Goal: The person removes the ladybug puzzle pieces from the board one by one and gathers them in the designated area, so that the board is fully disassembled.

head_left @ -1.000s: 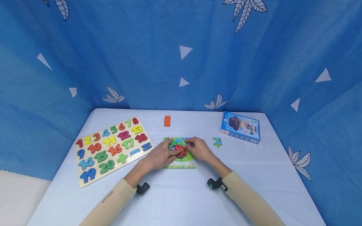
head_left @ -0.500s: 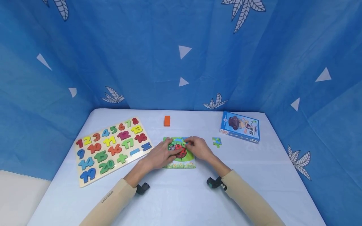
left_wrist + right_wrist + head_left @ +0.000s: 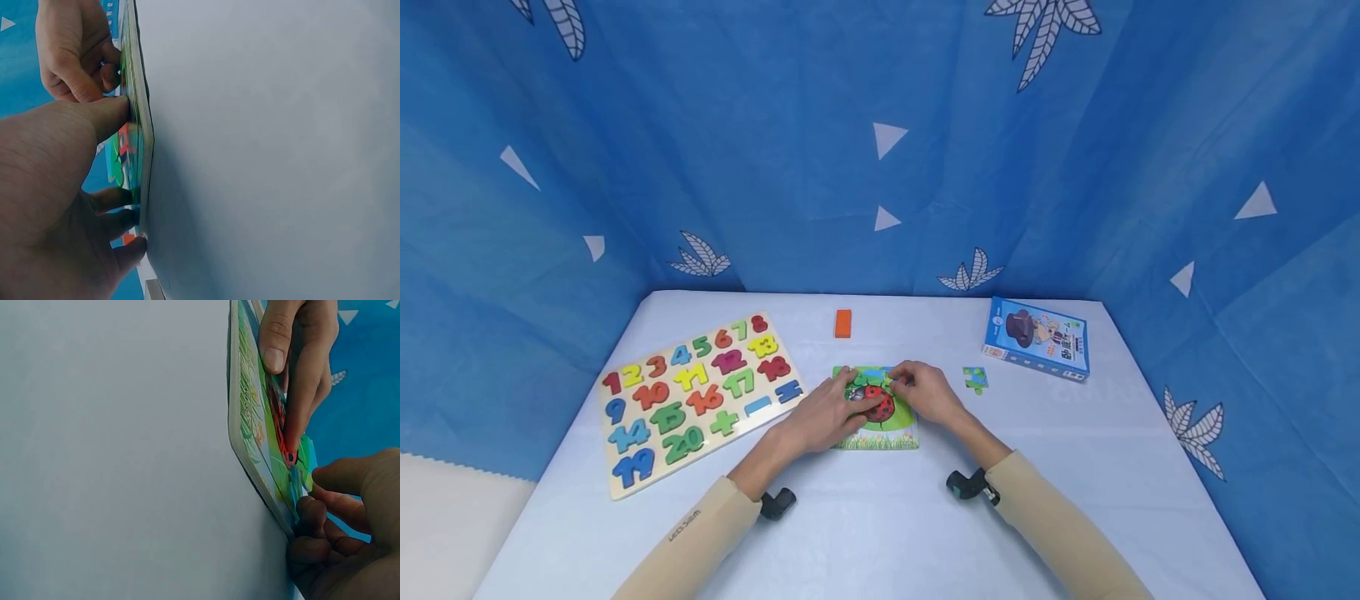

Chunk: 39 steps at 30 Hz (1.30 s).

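A ladybird jigsaw puzzle (image 3: pixel 880 439) in a flat tray lies mid-table. My left hand (image 3: pixel 829 410) rests on its left side, fingers spread, one fingertip on the ladybird; in the left wrist view, the thumb (image 3: pixel 112 119) presses the face and other fingertips touch near the edge. At the puzzle's upper right, my right hand (image 3: pixel 931 395) pinches a green-and-blue puzzle piece (image 3: pixel 306 456) between thumb and finger, tilted up from the surface in the right wrist view. Fingers hide part of it. A loose puzzle piece (image 3: pixel 976 379) lies right of the right hand.
A wooden number board (image 3: pixel 741 427) with coloured numerals stands at the left. Behind the puzzle lies an orange block (image 3: pixel 843 323). A blue game box (image 3: pixel 1037 337) sits at the back right. Blue curtains (image 3: pixel 820 167) hang around the white table (image 3: pixel 880 533).
Hardly anything differs. The right hand shifts very slightly at the puzzle's upper right, while the left hand stays in place.
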Each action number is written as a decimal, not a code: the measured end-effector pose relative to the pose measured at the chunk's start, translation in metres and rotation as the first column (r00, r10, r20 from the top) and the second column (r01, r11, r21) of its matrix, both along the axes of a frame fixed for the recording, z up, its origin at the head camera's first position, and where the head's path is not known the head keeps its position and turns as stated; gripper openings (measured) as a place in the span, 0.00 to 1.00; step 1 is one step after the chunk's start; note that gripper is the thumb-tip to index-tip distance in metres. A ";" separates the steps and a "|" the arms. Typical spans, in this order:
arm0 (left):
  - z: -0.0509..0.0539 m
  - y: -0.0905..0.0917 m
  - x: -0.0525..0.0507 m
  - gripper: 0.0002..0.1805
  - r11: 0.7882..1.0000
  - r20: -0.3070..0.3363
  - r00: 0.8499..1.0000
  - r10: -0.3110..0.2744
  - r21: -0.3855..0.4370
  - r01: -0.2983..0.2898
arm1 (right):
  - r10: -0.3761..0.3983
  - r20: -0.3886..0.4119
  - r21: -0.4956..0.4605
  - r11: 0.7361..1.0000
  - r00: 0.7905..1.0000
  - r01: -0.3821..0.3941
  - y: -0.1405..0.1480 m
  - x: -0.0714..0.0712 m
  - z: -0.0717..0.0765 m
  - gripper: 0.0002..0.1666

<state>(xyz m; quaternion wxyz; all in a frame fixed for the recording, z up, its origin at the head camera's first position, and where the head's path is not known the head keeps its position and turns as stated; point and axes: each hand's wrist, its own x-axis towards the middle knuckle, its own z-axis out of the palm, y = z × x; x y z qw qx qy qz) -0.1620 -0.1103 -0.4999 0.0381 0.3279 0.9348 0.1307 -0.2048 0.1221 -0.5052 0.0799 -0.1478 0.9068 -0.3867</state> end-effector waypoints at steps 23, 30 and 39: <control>-0.002 -0.001 -0.001 0.26 1.000 0.040 0.999 0.021 0.002 -0.021 | -0.025 0.009 -0.032 0.999 1.000 0.025 -0.002 -0.001 0.002 0.04; -0.002 -0.001 -0.003 0.25 1.000 0.032 0.999 -0.007 0.018 0.007 | -0.019 -0.010 -0.027 0.999 1.000 0.019 -0.002 0.000 0.004 0.03; -0.003 -0.002 -0.004 0.25 0.999 0.011 1.000 -0.028 0.024 0.028 | -0.022 -0.003 -0.031 0.999 1.000 0.022 -0.004 -0.001 0.003 0.04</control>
